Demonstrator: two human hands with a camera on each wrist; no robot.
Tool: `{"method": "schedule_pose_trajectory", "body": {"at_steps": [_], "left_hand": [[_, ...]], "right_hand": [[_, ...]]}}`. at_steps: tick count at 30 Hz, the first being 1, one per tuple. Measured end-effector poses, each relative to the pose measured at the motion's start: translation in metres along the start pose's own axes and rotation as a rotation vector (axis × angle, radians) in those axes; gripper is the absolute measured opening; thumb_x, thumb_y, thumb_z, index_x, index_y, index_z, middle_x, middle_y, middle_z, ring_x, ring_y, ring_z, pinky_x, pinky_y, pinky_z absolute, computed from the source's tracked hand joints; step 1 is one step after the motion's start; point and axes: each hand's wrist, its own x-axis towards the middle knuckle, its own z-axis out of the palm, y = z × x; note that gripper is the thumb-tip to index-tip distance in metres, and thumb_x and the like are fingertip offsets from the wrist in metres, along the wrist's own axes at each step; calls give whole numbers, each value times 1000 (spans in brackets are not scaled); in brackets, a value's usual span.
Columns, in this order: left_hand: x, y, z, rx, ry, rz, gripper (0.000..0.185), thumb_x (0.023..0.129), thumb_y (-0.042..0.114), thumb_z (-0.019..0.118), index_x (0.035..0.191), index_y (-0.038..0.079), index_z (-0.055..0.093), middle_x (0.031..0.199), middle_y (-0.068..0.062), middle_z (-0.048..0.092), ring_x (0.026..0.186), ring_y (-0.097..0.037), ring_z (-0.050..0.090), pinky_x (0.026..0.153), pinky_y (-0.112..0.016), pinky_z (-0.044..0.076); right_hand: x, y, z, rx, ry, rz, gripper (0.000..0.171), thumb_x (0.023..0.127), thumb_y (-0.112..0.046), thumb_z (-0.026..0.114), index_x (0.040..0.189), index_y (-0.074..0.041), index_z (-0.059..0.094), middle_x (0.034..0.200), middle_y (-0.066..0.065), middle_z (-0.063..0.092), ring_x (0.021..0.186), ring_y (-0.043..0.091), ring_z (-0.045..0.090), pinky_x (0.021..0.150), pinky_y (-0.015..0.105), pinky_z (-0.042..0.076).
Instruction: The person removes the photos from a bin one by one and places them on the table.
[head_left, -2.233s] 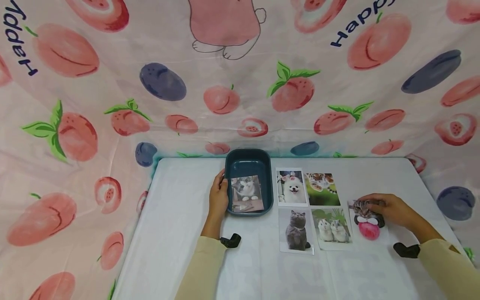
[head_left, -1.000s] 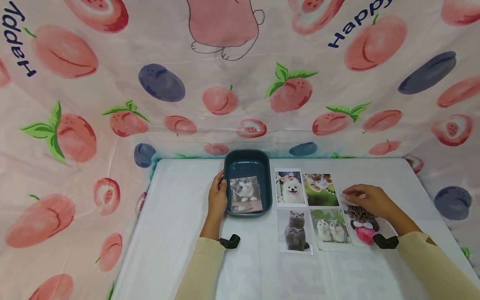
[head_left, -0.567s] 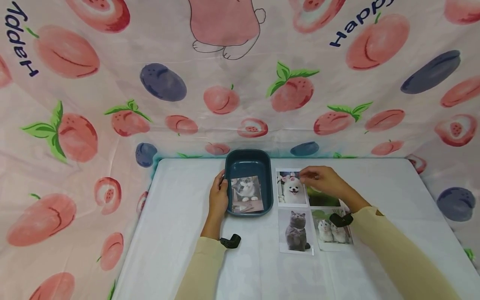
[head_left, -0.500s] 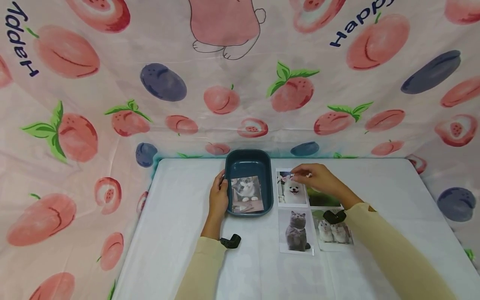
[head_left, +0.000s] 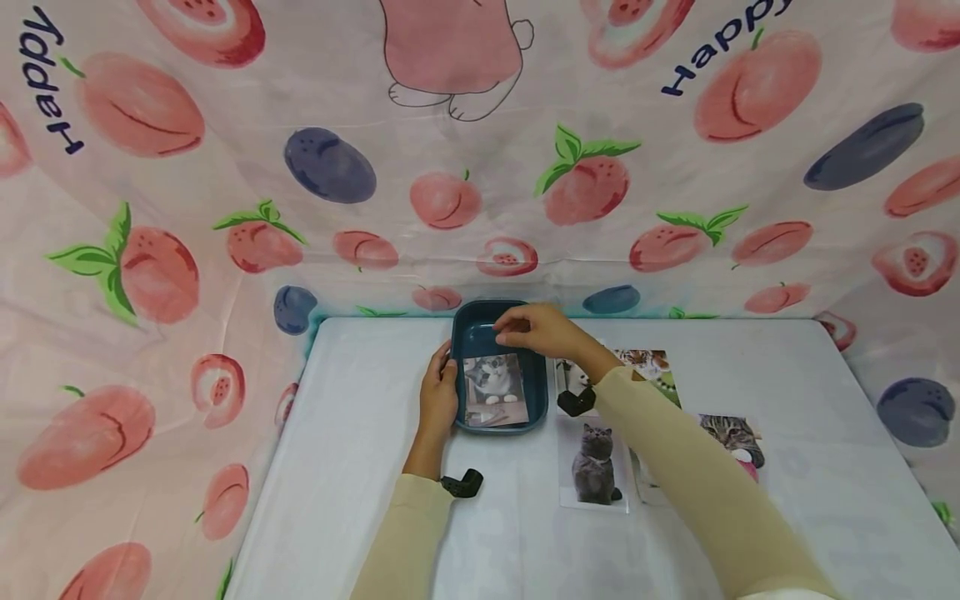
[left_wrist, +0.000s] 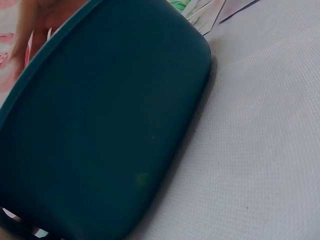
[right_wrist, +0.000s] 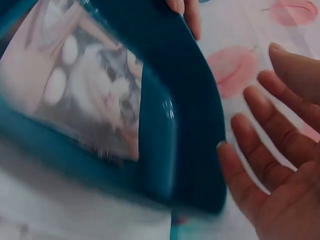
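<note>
A dark teal plastic tray (head_left: 537, 398) stands on the table with a photo of a grey-and-white cat (head_left: 495, 387) lying inside. My left hand (head_left: 438, 390) holds the tray's left side, its thumb at the rim. Over the tray's far end is my right hand (head_left: 542, 330), with nothing between its fingers. The right wrist view shows that hand's fingers (right_wrist: 262, 145) loosely spread beside the tray wall (right_wrist: 197, 110). In the left wrist view the outer wall of the tray (left_wrist: 110, 115) fills much of the picture.
Right of the tray lie photos of a grey cat (head_left: 596, 462), a tiger (head_left: 652, 367) and a tabby with a pink ball (head_left: 735, 437). My right sleeve (head_left: 690, 475) partly covers the white dog photo (head_left: 572, 375) and another. A fruit-print cloth (head_left: 480, 150) hangs behind.
My right hand has left the tabby photo and swept left, past the tiger and dog photos, to above the tray. The tabby photo lies on the table. My left hand keeps its hold.
</note>
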Motion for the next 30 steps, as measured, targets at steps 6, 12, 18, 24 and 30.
{"method": "schedule_pose_trajectory", "body": {"at_steps": [6,12,18,24,30], "left_hand": [[0,0,0,-9,-4,-6,42,110,29,44,152,29,48,156,-9,49,145,-28,44,120,-52,33],[0,0,-2,4,-4,5,43,110,29,44,152,28,47,156,-10,49,145,-28,44,120,-52,33],[-1,3,-1,-7,-3,8,42,110,26,44,152,27,48,156,-11,48,145,-29,43,120,-52,33],[-1,2,-1,-12,-9,14,43,110,25,43,153,27,47,158,-11,46,147,-30,42,121,-52,33],[-1,2,0,-20,-8,-4,42,110,28,43,152,29,47,158,-8,46,147,-27,42,121,-51,32]], "right_hand": [[29,-6,17,-71,-108,22,37,98,-34,70,126,-10,71,122,6,73,114,25,68,98,43,55],[48,-3,31,-144,-164,89,35,97,-32,71,123,-10,73,115,6,76,107,21,70,92,37,56],[54,1,39,-259,-192,125,32,97,-31,71,121,-11,74,112,4,77,102,19,70,91,37,56],[58,2,41,-327,-219,200,30,96,-34,71,116,-12,76,112,5,76,105,22,68,94,39,56],[56,1,42,-346,-205,185,26,94,-33,73,111,-14,78,105,2,77,99,21,68,90,37,56]]}}
